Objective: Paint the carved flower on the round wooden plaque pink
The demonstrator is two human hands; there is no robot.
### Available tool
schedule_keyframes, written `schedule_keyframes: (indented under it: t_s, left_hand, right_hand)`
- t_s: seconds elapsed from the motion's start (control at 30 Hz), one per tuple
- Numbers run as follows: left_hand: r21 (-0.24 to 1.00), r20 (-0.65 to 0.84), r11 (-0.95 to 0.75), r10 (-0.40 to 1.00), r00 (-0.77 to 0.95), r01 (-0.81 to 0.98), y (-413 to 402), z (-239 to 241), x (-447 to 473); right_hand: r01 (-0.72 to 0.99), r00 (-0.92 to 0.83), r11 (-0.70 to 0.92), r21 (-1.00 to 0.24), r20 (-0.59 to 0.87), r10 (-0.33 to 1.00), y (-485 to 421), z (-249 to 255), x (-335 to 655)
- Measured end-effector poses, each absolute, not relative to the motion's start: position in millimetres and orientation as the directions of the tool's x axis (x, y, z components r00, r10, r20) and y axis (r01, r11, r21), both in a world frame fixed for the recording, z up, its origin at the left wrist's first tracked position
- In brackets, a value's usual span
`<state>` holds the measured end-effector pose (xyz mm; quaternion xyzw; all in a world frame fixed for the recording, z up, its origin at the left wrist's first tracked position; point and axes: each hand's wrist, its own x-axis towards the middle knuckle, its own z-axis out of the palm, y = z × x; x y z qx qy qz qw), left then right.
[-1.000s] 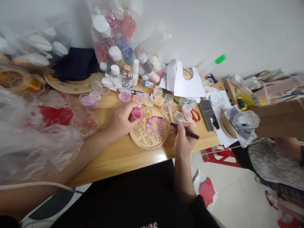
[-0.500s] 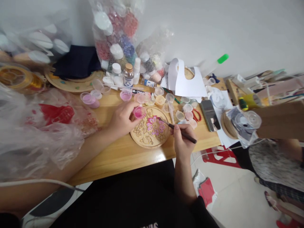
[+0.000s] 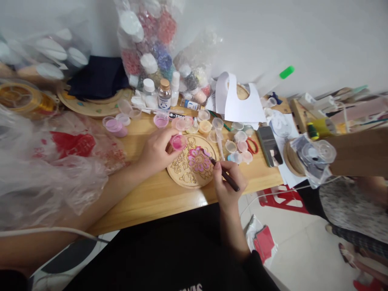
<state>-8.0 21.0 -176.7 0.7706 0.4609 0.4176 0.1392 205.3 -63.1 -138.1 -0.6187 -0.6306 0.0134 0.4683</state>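
Observation:
Between the finger and thumb of my left hand (image 3: 159, 151) is a small clear cup of pink paint (image 3: 178, 142), held tilted over the upper left of a round wooden board (image 3: 182, 180). Gold raised outlines cover the board, and the flower (image 3: 199, 159) at its centre is coloured pink and purple. My right hand (image 3: 228, 184) is closed around a dark-handled paintbrush (image 3: 226, 176). The brush tip touches or hovers just above the flower's upper petals; I cannot tell which.
Several small paint cups (image 3: 204, 127) crowd behind the board, with red-handled scissors (image 3: 252, 145) and a phone (image 3: 269, 146) to the right. Bottles (image 3: 164, 95) and bagged jars stand by the wall. A crumpled plastic bag (image 3: 54, 173) lies left. A person (image 3: 354, 206) is at far right.
My right hand has shifted left and a little down, and the brush tip has moved left to the flower's upper petals. The left hand still holds the pink cup in nearly the same place.

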Motion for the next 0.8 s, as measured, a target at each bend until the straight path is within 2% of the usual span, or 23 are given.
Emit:
schedule_keyframes:
  t_s: [0.8]
  left_hand:
    - [0.610,0.503,-0.527,0.835,0.226,0.591,20.7,-176.5,-8.4]
  right_hand:
    - [0.772,0.199,0.255,-0.582,0.602,0.774,-61.4,-140.0,205.4]
